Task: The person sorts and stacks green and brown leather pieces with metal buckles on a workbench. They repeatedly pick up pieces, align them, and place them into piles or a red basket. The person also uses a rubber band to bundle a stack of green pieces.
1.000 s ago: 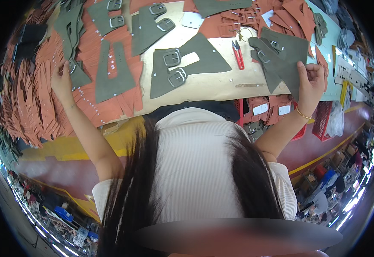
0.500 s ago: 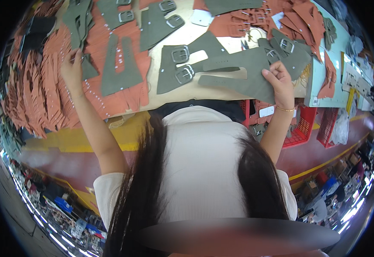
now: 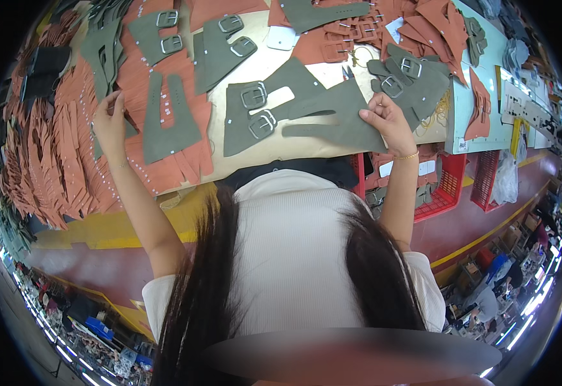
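Right hand [image 3: 389, 121] at centre right pinches a forked olive-green suede cut piece [image 3: 335, 119]; left hand [image 3: 108, 122], fingers loosely curled, touches rust-brown leather pieces [image 3: 69, 161] at left

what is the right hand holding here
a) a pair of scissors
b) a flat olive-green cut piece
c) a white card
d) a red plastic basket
b: the right hand pinches the edge of a flat olive-green cut piece lying on the table, next to the green pieces with metal buckles; the red basket sits lower, untouched.
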{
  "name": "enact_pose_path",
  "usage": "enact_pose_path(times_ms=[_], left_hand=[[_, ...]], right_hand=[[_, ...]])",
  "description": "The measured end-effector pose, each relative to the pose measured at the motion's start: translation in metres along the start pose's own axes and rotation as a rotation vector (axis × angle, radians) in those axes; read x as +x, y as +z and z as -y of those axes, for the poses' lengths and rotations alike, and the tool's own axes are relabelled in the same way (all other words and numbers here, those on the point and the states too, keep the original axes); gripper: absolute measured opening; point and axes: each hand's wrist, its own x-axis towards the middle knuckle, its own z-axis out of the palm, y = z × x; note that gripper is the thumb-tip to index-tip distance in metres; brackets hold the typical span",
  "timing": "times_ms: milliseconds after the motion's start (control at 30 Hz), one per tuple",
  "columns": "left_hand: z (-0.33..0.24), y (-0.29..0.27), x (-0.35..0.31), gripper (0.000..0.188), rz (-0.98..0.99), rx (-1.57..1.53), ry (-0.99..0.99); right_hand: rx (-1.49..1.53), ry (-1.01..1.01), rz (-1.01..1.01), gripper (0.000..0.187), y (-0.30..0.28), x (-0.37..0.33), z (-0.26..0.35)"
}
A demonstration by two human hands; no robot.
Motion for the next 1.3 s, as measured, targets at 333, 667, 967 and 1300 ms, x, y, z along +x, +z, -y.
enact_pose_path(times_ms=[333, 667, 967, 1300], left_hand=[[0.016, 0.01, -0.022, 0.027, 0.006, 0.017, -0.015], [-0.017, 0.055, -0.068, 0.032, -0.333, 0.316, 0.289], [0.044, -0.021, -0.069, 0.052, -0.666, -1.22, -0.523], [0.072, -0.045, -0.057, 0.055, -0.596, -1.535, -0.826]], right_hand=[[-0.036, 0.102, 0.027, 0.021, 0.01, 0.011, -0.012], [-0.438, 0.133, 0.012, 0.028, 0.01, 0.027, -0.034], [-0.426, 0.211, 0.075, 0.024, 0.009, 0.03, -0.017], [-0.434, 0.213, 0.11, 0.026, 0.011, 0.032, -0.009]])
